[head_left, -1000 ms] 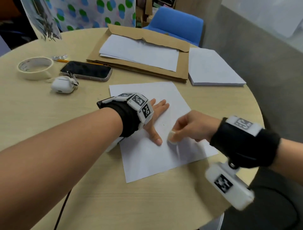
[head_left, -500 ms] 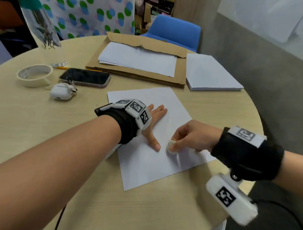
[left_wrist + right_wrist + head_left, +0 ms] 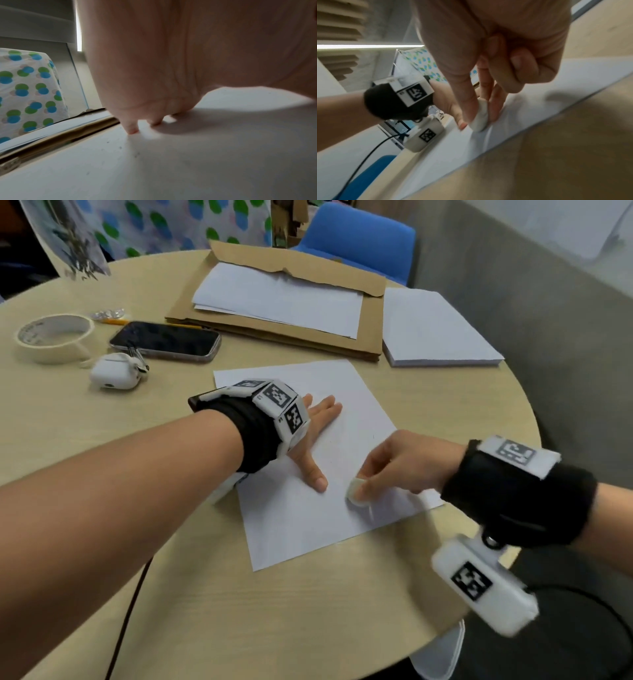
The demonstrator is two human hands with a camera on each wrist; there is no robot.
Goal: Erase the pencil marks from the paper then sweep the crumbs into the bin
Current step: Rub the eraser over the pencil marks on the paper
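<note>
A white sheet of paper (image 3: 301,529) lies on the round wooden table (image 3: 85,422). My left hand (image 3: 317,436) lies flat on it with straight fingers, pressing it down; the left wrist view shows the fingertips (image 3: 132,129) on the paper (image 3: 188,169) and small dark specks beside them. My right hand (image 3: 394,467) pinches a white eraser (image 3: 356,491) between thumb and fingers, its tip touching the sheet just right of my left thumb. In the right wrist view the eraser (image 3: 481,119) meets the paper (image 3: 513,128) near a faint crease. No bin is in view.
At the back lie a brown envelope (image 3: 371,320) with white sheets on it and a paper stack (image 3: 431,330). To the left are a phone (image 3: 164,340), a tape roll (image 3: 54,337), a white earbud case (image 3: 114,374) and a pencil (image 3: 114,321). A blue chair (image 3: 359,237) stands behind.
The right hand with the eraser has shifted slightly on the paper. The left hand stays flat on the sheet. The head view has dipped a little.
</note>
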